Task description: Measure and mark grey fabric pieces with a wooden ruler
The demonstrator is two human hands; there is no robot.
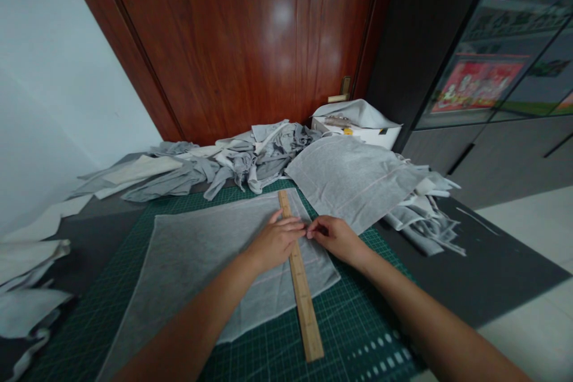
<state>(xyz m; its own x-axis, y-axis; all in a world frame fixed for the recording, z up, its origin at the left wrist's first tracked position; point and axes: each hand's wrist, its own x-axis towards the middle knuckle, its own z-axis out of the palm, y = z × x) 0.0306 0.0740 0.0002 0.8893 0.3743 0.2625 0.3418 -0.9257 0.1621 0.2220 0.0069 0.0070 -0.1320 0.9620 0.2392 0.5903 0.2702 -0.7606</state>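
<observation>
A light grey piece of fabric (210, 256) lies spread on the green cutting mat (277, 346). Across its right part runs a wooden ruler (304, 298), its near end reaching past the fabric onto the mat. My left hand (277, 242) rests flat on the ruler, fingers stretched out and pressing it against the cloth. Just right of the ruler, my right hand (333, 237) is closed in a pinch close to the left fingertips. Whatever sits between its fingers, if anything, is too small to make out.
Crumpled grey fabric scraps (268, 152) are heaped along the back by the wooden door (242, 42). Another grey fabric sheet (353, 176) lies at right, beside bundled cloth (425, 221) and in front of a white box (376, 134). More cloth pieces (27, 304) lie at far left.
</observation>
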